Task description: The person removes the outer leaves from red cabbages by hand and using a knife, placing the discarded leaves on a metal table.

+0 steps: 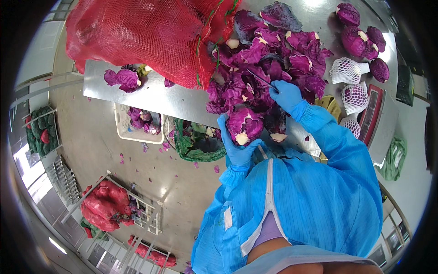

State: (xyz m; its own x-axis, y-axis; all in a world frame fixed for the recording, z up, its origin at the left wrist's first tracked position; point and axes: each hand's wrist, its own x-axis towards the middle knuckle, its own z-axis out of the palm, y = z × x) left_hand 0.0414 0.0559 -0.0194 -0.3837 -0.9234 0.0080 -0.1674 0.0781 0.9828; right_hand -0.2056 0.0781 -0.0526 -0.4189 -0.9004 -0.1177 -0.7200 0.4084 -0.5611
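My left hand (236, 150), in a blue glove, is closed around the side and base of a red cabbage (246, 122) at the table's near edge. The cabbage's pale cut stem faces toward me. In my gloved right hand (287, 97) is a knife (258, 78), its thin blade pointing up and left over a heap of loose purple cabbage leaves (308, 64). The knife is apart from the held cabbage. A dark purple leaf (275, 122) with a whitish base lies just right of the cabbage.
A big red mesh sack (137, 36) covers the back left of the metal table (173, 106). At right are bare cabbages (353, 42), foam-netted ones (354, 97) and a red-framed device (372, 109). Below the table's left edge stand a white crate (122, 130) and a green mesh bag (194, 155).
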